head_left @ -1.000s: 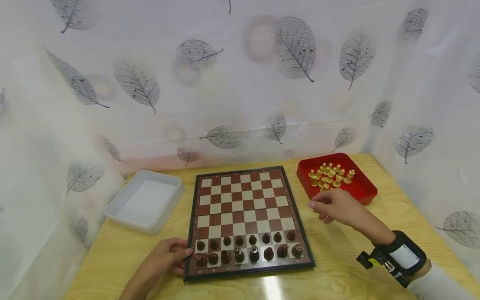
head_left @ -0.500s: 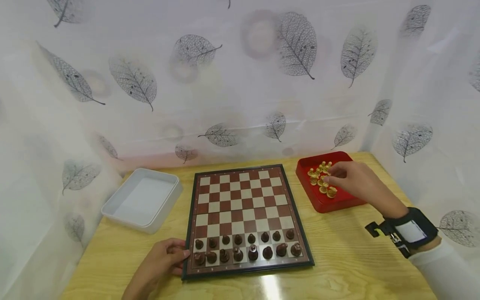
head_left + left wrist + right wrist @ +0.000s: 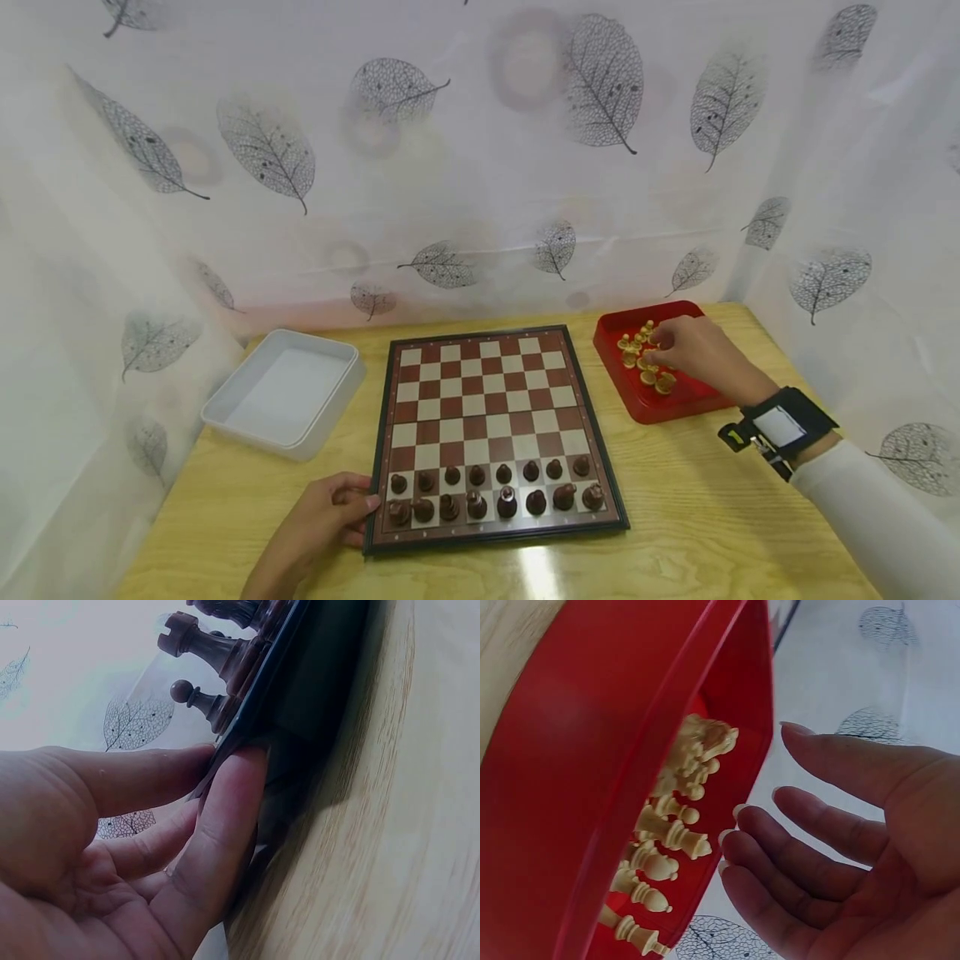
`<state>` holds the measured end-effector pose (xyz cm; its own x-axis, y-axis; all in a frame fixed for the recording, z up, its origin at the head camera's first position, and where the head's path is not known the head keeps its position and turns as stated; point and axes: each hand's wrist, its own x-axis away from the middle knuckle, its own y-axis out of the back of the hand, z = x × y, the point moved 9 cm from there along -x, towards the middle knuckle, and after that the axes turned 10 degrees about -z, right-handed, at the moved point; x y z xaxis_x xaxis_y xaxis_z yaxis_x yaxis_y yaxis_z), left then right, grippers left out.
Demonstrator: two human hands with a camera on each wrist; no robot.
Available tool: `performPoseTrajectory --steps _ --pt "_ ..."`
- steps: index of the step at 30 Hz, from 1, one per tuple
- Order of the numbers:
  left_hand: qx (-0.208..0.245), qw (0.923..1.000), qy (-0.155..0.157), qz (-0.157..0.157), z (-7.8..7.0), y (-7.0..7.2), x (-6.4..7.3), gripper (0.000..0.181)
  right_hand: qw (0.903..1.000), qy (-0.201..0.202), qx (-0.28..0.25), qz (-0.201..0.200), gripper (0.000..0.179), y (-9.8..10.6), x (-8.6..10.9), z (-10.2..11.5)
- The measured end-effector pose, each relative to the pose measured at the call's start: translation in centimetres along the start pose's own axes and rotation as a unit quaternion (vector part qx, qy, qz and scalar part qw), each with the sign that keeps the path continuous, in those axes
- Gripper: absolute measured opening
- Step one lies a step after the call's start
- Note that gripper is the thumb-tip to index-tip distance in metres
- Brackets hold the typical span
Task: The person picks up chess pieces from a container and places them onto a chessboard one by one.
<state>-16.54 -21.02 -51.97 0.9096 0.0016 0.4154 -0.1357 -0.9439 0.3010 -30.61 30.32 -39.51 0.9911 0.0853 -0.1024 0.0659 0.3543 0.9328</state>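
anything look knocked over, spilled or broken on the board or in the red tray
Nothing stands out. The dark pieces stand upright in two rows on the chessboard, and the light pieces are bunched inside the red tray. No spill or breakage shows.

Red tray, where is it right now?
In the head view, the red tray is on the right, beside the far right corner of the board, with the right hand over it.
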Motion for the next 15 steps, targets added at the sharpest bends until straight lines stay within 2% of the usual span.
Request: performPoseTrajectory --steps 8,15 --pt "-0.004 1.0 0.0 0.005 0.1 0.0 -0.1 0.053 0.9989 -0.01 0.029 0.036 0.034 -1.2 -0.8 -0.8" --pt "-0.007 0.9999 -0.005 0.011 0.2 0.1 -0.2 0.055 0.9962 -0.025 0.011 0.083 0.024 -2.7 -0.6 -1.1"
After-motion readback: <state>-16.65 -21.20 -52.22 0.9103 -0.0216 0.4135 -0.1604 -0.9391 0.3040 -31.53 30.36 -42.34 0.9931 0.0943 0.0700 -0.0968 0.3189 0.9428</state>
